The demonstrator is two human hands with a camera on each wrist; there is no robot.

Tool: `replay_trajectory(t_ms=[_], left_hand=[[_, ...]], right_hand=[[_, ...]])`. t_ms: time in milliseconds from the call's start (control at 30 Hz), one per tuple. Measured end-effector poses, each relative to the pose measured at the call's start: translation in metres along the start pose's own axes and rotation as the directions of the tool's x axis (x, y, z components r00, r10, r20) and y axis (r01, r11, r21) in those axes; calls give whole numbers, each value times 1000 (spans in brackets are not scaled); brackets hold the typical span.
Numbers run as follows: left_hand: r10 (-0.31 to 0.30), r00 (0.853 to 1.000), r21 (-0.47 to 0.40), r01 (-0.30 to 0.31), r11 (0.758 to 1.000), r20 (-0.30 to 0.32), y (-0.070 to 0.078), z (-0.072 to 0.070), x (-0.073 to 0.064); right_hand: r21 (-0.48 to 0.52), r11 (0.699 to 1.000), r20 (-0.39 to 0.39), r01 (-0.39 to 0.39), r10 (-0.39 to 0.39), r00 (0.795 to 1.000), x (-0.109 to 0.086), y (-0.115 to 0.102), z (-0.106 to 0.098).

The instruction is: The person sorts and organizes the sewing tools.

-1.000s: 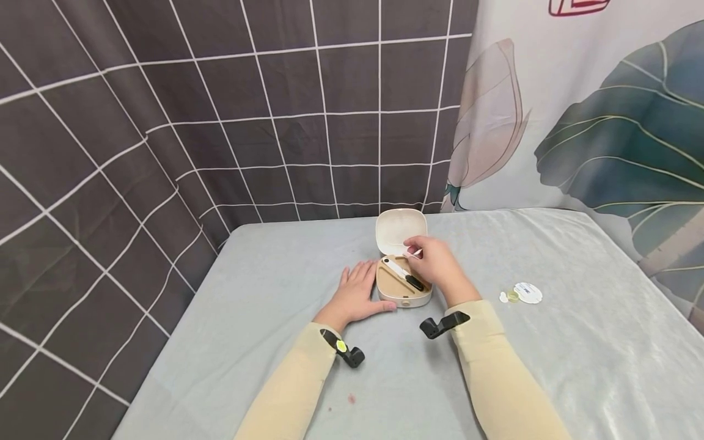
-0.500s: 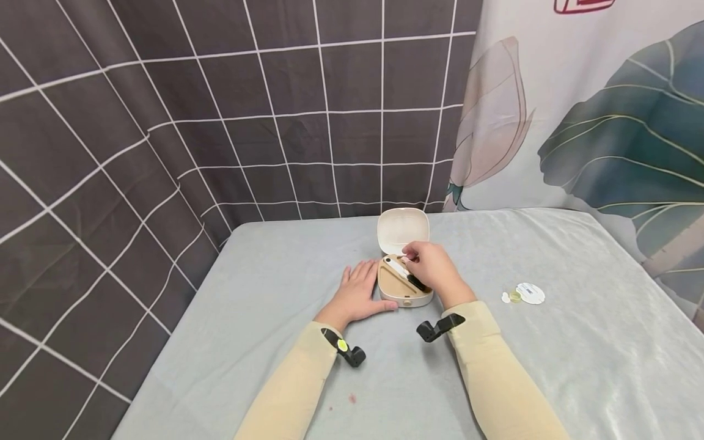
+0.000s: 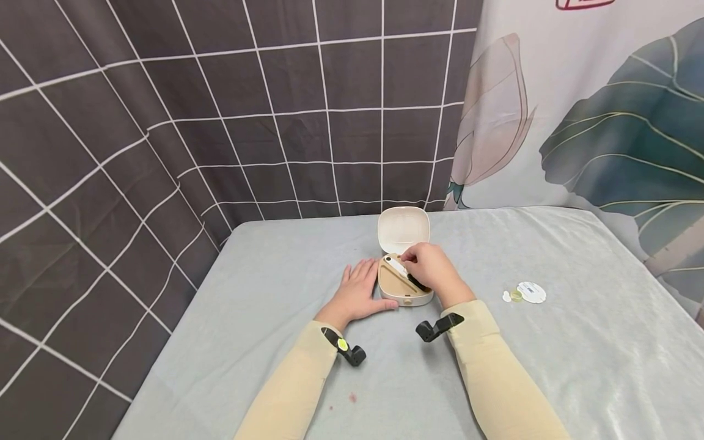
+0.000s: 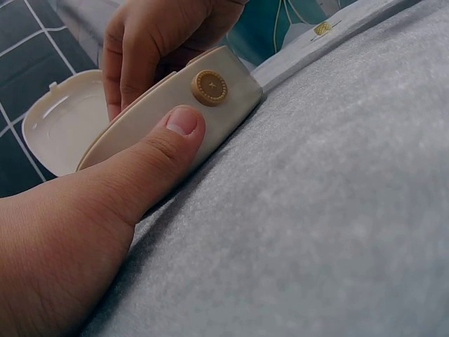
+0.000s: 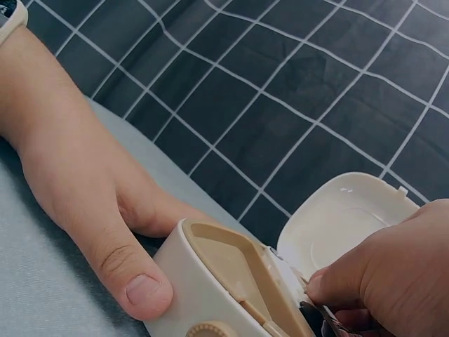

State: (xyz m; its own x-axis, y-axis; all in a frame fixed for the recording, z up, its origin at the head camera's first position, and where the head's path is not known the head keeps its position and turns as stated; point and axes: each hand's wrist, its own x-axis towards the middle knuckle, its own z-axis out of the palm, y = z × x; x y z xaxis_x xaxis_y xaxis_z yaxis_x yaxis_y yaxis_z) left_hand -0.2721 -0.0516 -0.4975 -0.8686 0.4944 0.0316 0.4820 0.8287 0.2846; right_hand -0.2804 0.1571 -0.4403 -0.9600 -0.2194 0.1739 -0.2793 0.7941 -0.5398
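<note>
A small cream box (image 3: pixel 393 300) with a button-shaped clasp (image 4: pixel 210 88) stands on the cloth, its lid (image 3: pixel 404 227) raised at the back. Inside, a tan tray (image 3: pixel 389 282) carries a slim white tool with a black end (image 3: pixel 394 265). My left hand (image 3: pixel 357 292) lies flat along the box's left side, thumb against the front wall. Over the right half of the tray, my right hand (image 3: pixel 432 267) pinches a thin metallic piece (image 5: pixel 328 319), mostly hidden by the fingers; I cannot tell its kind. The right hand also covers part of the tray.
To the right on the grey cloth (image 3: pixel 264 287) lie a white printed disc (image 3: pixel 531 292), a yellowish round item (image 3: pixel 516 296) and a small white piece (image 3: pixel 506 296). A dark gridded curtain (image 3: pixel 275 140) hangs behind and at the left.
My right hand has come slightly down and toward me, closer over the tray, and the piece in its fingertips now shows less. The left hand stays against the box.
</note>
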Motion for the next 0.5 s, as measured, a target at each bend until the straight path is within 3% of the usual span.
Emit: replay_trajectory(t_ms=[500], left_hand=[[-2, 1000, 3, 2, 1000, -1, 0, 1, 1]], right_hand=[[-23, 999, -1, 39, -39, 999, -1, -3, 0]])
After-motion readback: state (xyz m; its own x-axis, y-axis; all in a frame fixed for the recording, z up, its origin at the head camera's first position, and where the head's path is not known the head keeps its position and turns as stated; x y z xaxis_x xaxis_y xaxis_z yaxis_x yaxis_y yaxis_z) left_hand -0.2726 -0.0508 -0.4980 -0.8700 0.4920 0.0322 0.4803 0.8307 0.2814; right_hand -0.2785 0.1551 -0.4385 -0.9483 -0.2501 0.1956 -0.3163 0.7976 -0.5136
